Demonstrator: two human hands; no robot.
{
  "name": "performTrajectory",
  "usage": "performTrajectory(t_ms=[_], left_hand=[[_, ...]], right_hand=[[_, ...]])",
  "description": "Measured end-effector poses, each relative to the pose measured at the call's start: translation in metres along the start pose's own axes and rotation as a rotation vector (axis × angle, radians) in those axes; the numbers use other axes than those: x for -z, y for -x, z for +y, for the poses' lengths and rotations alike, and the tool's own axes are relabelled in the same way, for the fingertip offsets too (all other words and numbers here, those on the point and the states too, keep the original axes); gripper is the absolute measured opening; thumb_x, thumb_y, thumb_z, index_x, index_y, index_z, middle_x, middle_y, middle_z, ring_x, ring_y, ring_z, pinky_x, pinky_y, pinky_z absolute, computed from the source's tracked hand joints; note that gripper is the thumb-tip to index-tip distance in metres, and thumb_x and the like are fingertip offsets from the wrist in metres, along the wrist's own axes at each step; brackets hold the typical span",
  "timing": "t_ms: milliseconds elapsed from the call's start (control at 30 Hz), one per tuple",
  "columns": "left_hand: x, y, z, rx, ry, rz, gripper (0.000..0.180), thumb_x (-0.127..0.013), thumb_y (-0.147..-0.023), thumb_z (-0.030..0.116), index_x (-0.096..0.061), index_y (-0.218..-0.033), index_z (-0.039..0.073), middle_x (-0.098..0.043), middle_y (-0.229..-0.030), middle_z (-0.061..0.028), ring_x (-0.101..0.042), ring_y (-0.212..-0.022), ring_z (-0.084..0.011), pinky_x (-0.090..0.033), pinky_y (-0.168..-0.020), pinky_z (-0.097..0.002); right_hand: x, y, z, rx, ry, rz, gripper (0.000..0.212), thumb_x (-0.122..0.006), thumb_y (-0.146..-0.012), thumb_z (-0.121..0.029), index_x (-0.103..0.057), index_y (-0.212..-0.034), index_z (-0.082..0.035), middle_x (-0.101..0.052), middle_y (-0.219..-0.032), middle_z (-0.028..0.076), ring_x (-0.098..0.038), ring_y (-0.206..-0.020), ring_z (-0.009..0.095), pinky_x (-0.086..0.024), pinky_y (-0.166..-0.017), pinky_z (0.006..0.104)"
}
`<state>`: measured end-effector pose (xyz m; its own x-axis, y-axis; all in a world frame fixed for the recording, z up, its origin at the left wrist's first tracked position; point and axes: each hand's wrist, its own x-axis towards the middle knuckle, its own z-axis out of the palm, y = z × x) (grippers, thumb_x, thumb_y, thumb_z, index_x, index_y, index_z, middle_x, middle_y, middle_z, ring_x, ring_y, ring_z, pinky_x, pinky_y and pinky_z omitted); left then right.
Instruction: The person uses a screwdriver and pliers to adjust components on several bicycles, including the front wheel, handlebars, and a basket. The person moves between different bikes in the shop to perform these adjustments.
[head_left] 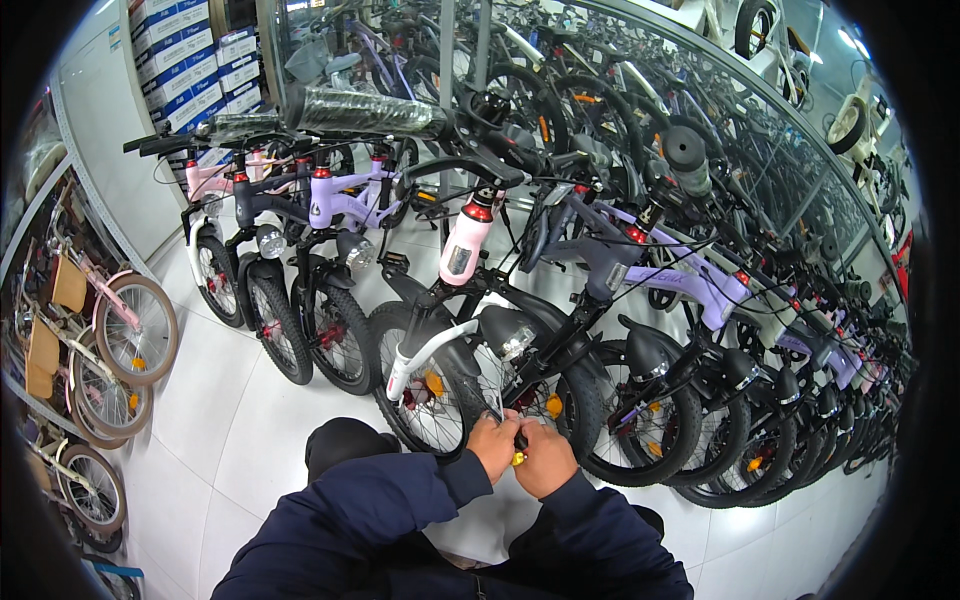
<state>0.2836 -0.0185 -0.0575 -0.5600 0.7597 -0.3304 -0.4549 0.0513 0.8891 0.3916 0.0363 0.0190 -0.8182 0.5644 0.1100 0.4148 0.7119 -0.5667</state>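
Head view: blue-and-white boxes stacked upper left, behind bicycles.

Bicycle shop, showroom floor. Long curving row of new children's bicycles parked wheel to wheel, lilac, pink, white frames, black mudguards, headlamps fitted. Handlebar grips wrapped in protective film. More small bicycles racked along left wall. Stacked blue-and-white cartons at back. Glossy white tiled floor, bright ceiling lights.
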Motion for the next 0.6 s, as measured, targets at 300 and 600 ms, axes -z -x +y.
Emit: performTrajectory(t_ms=[300,600], left_hand=[[-0.005,0.017,0.037,0.175,0.460,-0.101,0.028,-0.049,-0.091,0.005,-0.044,-0.115,-0.007,-0.061,-0.112,-0.0238,-0.065,-0.094,-0.0288,-0.054,-0.082,-0.0368],[-0.003,0.024,0.055,0.105,0.476,-0.287,0.024,-0.044,-0.094,0.005,-0.043,-0.116,-0.005,-0.055,-0.125,-0.0272,-0.058,-0.112,-0.0334,-0.047,-0.098,-0.0422]], right_hand=[[0.005,-0.007,0.027,-0.248,-0.829,-0.291,0.021,-0.064,-0.088,-0.011,-0.060,-0.103,0.003,-0.066,-0.086,0.008,-0.061,-0.075,0.012,-0.049,-0.067,0.0258],[0.017,-0.013,0.029,-0.343,-0.891,-0.270,0.023,-0.063,-0.091,-0.020,-0.065,-0.094,0.003,-0.066,-0.081,0.005,-0.059,-0.072,0.011,-0.048,-0.067,0.0266]])
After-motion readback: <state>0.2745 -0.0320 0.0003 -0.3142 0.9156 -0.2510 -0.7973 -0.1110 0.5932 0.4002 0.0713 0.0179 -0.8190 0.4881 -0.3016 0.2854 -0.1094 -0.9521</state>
